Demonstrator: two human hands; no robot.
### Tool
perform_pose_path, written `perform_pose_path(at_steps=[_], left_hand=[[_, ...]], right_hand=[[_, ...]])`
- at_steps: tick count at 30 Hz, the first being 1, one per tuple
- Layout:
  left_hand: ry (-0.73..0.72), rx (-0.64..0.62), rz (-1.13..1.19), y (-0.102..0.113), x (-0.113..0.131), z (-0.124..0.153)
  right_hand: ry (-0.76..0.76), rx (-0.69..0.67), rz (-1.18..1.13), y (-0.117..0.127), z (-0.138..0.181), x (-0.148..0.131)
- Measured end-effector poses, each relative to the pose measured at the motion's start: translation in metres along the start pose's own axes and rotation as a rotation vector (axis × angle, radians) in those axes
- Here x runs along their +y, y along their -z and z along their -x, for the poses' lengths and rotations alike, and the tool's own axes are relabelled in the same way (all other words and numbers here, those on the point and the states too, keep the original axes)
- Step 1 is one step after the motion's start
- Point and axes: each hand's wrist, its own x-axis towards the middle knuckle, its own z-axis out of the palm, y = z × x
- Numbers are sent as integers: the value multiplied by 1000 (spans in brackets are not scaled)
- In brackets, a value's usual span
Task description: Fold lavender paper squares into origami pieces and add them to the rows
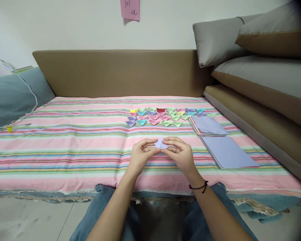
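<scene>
Between my two hands is a small folded piece of pale lilac paper [161,144], with a crease or flap edge showing across it. My left hand [142,153] pinches its left side, thumb below and fingers above. On the other side my right hand [181,153] grips it the same way, and the thumbs nearly meet at its near edge. Beyond the hands, several small folded paper boats [154,122] stand in rows on the striped cloth [72,144], in pink, green, blue, purple, yellow and red.
Right of my hands lie a stack of lilac sheets [229,152] and a stack of mixed coloured paper [209,125]. Grey and brown cushions [263,80] pile up at the right. A brown backrest [125,73] closes off the back. A white cable [31,92] runs down the left side.
</scene>
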Motion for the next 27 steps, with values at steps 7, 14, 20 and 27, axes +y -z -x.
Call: perform_pose_path(at_steps=[7, 14, 20, 27], left_hand=[[-50, 57, 10, -3, -2, -1], [-140, 45, -61, -5, -1, -2], [-243, -87, -388, -5, 0, -1], [-161, 80, -262, -1, -2, -3]], right_hand=[[-163, -96, -117, 0, -2, 2], [-160, -87, 11, -3, 0, -1], [-59, -104, 196, -1, 0, 3], [-219, -156, 55, -6, 2, 4]])
